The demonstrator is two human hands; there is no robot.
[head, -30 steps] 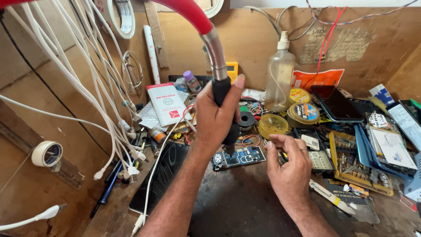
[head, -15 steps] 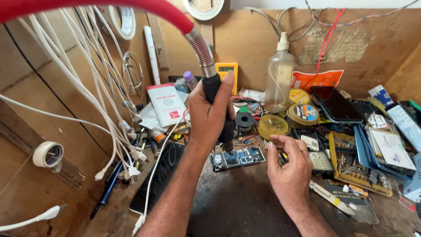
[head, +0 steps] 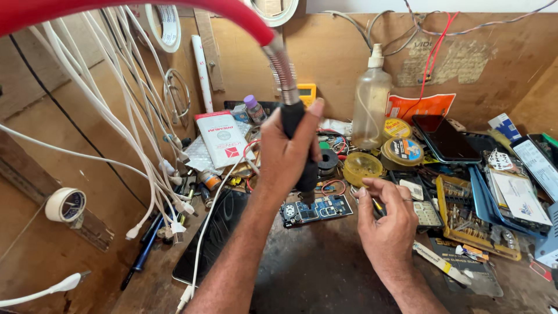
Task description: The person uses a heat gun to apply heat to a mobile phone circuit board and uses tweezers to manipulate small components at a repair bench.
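My left hand [head: 285, 157] is wrapped around the black handle [head: 306, 174] of a tool fed by a ribbed metal hose [head: 281, 70] and a red tube [head: 174, 9]. The handle's tip points down, just above a small blue circuit board [head: 317, 210] lying on the dark bench. My right hand [head: 386, 227] rests to the right of the board, fingers pinched on a thin tool [head: 378, 205] whose end is mostly hidden.
A bundle of white cables [head: 116, 116] hangs at the left, over a black phone [head: 212, 238]. Behind the board stand a plastic bottle [head: 372, 99], round tins [head: 402, 150] and a yellow meter [head: 306, 93]. A bit tray [head: 471, 221] and another phone [head: 444, 138] lie to the right. A tape roll [head: 65, 204] sits at far left.
My left hand swayed the handle slightly left and back over the board. The hose and red tube shifted with it. My right hand stayed put.
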